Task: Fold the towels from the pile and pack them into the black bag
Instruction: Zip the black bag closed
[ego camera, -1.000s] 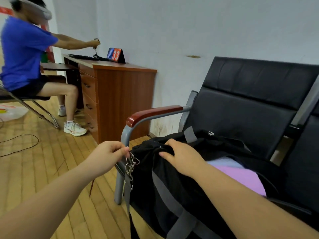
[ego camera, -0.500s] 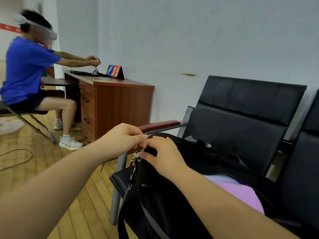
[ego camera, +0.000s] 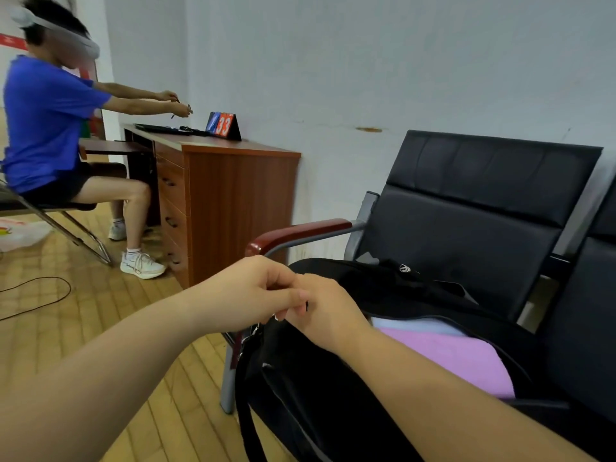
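A pale wall [ego camera: 400,61] and wooden floor [ego camera: 83,328] framed the scene, where a seated person in blue [ego camera: 46,121] was occupied at a wooden desk [ego camera: 240,195]. The black bag [ego camera: 333,395] was rested on a black bench [ego camera: 466,208], a pink towel [ego camera: 460,358] already packed inside. The left hand [ego camera: 246,295] and right hand [ego camera: 326,315] were pinched together at the bag's near end, seemingly on its zipper pull, presumably so it could be closed.

the bag [ego camera: 333,378] is matt black cloth; on it, the towel [ego camera: 460,358] is soft lilac cloth. under it, the chair [ego camera: 473,208] is smooth black leather-like padding with grey metal frame and glossy wood armrest [ego camera: 296,233].
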Demonstrator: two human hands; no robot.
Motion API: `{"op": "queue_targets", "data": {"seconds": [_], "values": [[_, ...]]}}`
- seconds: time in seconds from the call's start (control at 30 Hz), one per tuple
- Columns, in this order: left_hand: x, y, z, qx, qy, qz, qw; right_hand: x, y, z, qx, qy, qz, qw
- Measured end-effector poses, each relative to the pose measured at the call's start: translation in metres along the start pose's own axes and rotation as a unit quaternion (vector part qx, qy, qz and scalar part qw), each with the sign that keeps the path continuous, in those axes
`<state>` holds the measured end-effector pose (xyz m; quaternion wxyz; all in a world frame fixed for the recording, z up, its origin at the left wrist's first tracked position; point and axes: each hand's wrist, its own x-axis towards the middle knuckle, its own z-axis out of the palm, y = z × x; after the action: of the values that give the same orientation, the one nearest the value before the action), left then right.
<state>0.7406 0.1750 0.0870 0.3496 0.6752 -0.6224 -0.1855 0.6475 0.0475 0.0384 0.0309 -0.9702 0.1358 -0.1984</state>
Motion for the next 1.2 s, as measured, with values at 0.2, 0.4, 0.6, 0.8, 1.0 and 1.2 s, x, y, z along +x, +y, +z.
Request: {"op": "queue_targets", "data": {"seconds": [0.2, 0.4, 0.6, 0.8, 1.0, 1.2], "values": [[-0.006, 0.005, 0.002, -0.067, 0.048, 0.044, 0.996, -0.012, 0.002, 0.004, 0.188, 0.060, 0.078, 0.977], [0.031, -0.088, 0.036, -0.132, 0.149, -0.313, 0.928, -0.009, 0.006, 0.003, 0.217, 0.063, 0.152, 0.962], [0.046, -0.108, 0.060, -0.262, 0.122, -0.368, 0.884, -0.008, 0.012, 0.000, 0.228, 0.082, 0.161, 0.957], [0.046, -0.091, 0.049, -0.255, 0.224, -0.264, 0.903, -0.012, 0.022, 0.000, 0.210, 0.106, 0.179, 0.955], [0.037, -0.103, 0.041, -0.206, 0.281, -0.238, 0.907, -0.028, 0.033, -0.008, 0.197, 0.123, 0.213, 0.949], [0.037, -0.111, 0.043, -0.159, 0.285, -0.243, 0.913, -0.064, 0.070, -0.010, 0.219, 0.115, 0.265, 0.932]]}}
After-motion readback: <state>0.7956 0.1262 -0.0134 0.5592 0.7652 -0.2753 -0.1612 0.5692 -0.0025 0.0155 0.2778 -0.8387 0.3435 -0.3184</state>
